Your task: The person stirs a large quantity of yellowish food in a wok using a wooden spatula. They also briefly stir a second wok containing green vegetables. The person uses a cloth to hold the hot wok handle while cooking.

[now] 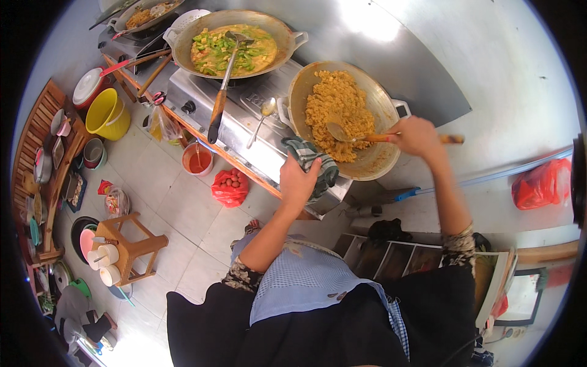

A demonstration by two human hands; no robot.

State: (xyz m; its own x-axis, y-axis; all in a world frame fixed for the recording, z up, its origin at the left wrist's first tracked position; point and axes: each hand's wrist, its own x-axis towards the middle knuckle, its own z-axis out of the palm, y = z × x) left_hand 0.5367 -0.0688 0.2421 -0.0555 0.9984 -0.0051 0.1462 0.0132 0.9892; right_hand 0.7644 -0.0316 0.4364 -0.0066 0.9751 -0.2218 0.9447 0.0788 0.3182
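My right hand (416,136) grips the wooden handle of a spatula (340,132), whose head rests in a crumbly orange-brown food (339,108). That food lies in a wide metal wok (373,169) at the stove's right end. My left hand (299,179) holds a folded green and white checked cloth (324,172) against the wok's near left rim. Left of it, a metal spoon (262,120) lies on the steel stove top (234,130). Behind, a second wok (183,55) holds a yellow stew with green pieces, and a long-handled metal turner (224,87) leans across its rim.
A third pan (120,24) stands at the far left. On the floor are a yellow bucket (108,114), a tub of red sauce (197,158), a red bag of eggs (229,195) and a brown plastic stool (133,243). Another person (78,312) is at lower left.
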